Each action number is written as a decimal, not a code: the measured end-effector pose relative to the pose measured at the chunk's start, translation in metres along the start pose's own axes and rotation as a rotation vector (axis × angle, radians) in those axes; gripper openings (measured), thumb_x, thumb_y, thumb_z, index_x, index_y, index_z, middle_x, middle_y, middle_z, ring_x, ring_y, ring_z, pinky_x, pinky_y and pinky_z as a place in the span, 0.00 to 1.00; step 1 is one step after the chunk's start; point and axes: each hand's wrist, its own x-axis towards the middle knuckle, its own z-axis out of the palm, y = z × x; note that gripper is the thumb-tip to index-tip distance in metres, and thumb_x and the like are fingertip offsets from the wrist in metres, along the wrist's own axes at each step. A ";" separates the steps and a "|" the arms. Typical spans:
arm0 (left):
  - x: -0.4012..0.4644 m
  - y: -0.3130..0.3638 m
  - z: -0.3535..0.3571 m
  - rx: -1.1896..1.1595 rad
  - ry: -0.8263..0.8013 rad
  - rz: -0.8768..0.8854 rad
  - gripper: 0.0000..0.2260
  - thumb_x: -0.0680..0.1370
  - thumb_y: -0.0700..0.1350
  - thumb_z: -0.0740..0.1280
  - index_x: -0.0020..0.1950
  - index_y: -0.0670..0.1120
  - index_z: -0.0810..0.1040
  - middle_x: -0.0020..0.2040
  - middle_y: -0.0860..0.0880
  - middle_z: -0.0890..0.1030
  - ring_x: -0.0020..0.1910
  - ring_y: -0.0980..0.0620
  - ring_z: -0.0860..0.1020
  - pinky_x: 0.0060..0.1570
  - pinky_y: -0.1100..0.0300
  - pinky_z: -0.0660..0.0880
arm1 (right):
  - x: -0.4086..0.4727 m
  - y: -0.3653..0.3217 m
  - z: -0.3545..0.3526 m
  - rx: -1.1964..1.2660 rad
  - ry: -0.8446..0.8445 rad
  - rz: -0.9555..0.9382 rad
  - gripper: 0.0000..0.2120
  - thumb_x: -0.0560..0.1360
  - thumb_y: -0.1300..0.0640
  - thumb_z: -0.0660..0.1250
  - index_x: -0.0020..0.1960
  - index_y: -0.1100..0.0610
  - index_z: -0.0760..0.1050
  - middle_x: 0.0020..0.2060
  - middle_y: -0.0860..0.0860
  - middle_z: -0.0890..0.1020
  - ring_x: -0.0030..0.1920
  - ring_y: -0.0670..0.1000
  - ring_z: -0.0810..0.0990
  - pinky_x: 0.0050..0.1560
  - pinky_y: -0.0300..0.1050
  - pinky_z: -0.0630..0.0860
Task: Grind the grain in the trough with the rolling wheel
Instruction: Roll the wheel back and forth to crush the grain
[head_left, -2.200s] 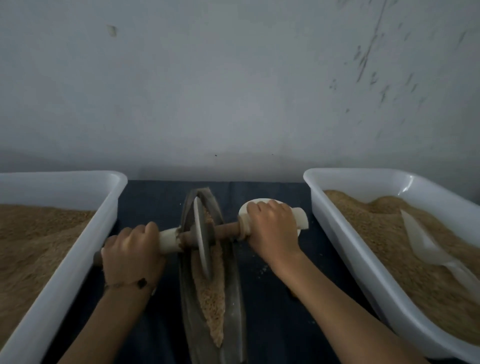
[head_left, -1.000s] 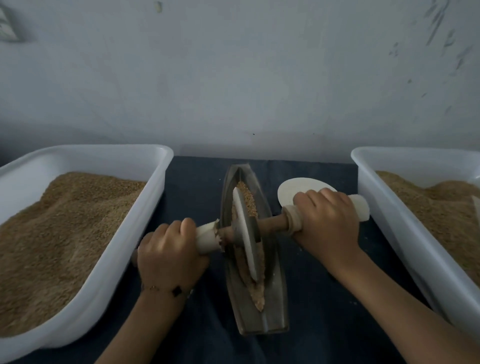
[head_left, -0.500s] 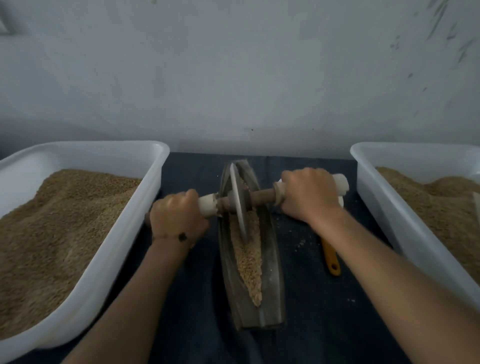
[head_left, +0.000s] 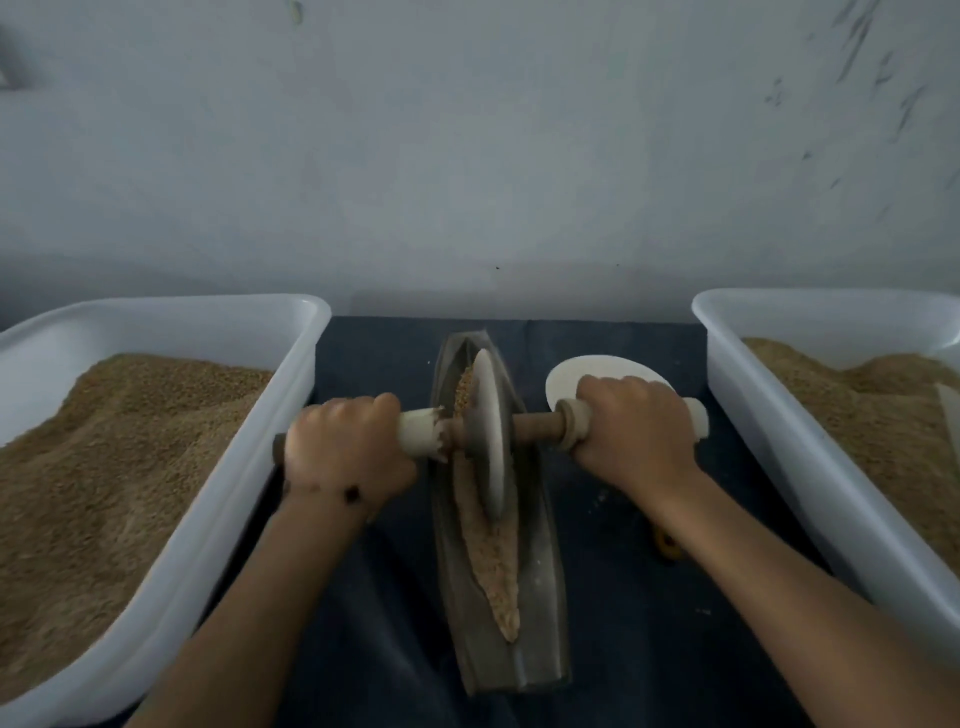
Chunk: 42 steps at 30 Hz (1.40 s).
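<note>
The narrow trough (head_left: 498, 639) on the bench holds a strip of grain (head_left: 493, 561), with the rolling wheel (head_left: 488, 441) standing in it; left hand (head_left: 343, 447) and right hand (head_left: 634, 431) each clamp an axle handle, between two white tubs (head_left: 291, 374) heaped with grain

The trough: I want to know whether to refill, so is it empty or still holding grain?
Still holding grain: a tan strip of grain lies along the trough, under the wheel.

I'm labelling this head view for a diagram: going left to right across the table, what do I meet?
Left tub of grain → left hand → rolling wheel in the trough → right hand → right tub of grain.
</note>
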 end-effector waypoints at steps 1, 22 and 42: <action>0.019 -0.005 0.002 0.001 -0.133 -0.027 0.08 0.69 0.52 0.69 0.39 0.52 0.71 0.31 0.55 0.69 0.32 0.54 0.70 0.32 0.60 0.64 | 0.014 0.004 0.006 0.025 -0.119 0.054 0.09 0.68 0.51 0.66 0.34 0.51 0.67 0.29 0.45 0.72 0.32 0.51 0.73 0.30 0.42 0.60; -0.040 0.010 0.004 -0.027 0.542 0.032 0.10 0.67 0.41 0.70 0.31 0.45 0.71 0.26 0.48 0.71 0.24 0.49 0.69 0.29 0.60 0.63 | -0.040 -0.012 -0.001 0.053 0.362 -0.002 0.08 0.64 0.64 0.71 0.35 0.57 0.71 0.28 0.52 0.74 0.31 0.55 0.73 0.32 0.45 0.64; -0.063 0.013 0.002 0.038 0.638 -0.067 0.10 0.66 0.39 0.73 0.32 0.43 0.72 0.28 0.47 0.72 0.27 0.48 0.70 0.32 0.56 0.63 | -0.066 -0.014 0.000 0.039 0.586 -0.012 0.09 0.70 0.62 0.69 0.44 0.57 0.68 0.34 0.56 0.76 0.35 0.57 0.72 0.37 0.50 0.65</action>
